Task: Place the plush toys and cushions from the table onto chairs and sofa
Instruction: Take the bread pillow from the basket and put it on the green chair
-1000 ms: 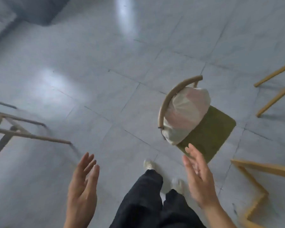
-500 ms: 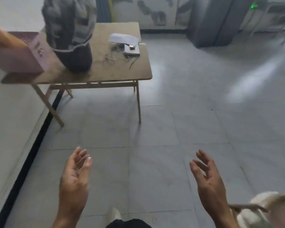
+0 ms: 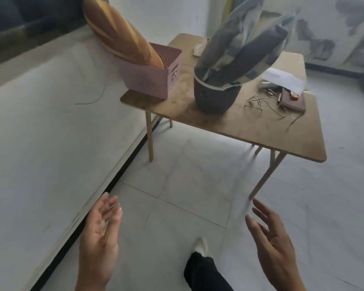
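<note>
A long baguette-shaped plush (image 3: 122,32) leans out of a pink perforated basket (image 3: 151,78) at the left end of the wooden table (image 3: 277,135). Beside it, a dark round basket (image 3: 214,97) holds grey and patterned cushions (image 3: 248,40) standing upright. My left hand (image 3: 100,236) and my right hand (image 3: 275,242) hang low over the floor, well short of the table, palms facing each other, fingers relaxed, holding nothing.
Papers (image 3: 284,78), a small notebook (image 3: 292,101) and loose cords (image 3: 267,106) lie on the table's right part. A white wall (image 3: 51,122) with a black baseboard runs along the left. My leg and shoe (image 3: 202,246) are on the pale tiled floor.
The view swung from the chair holding a white plush to the table, which now appears closer. Both hands stayed empty and spread in front of me.
</note>
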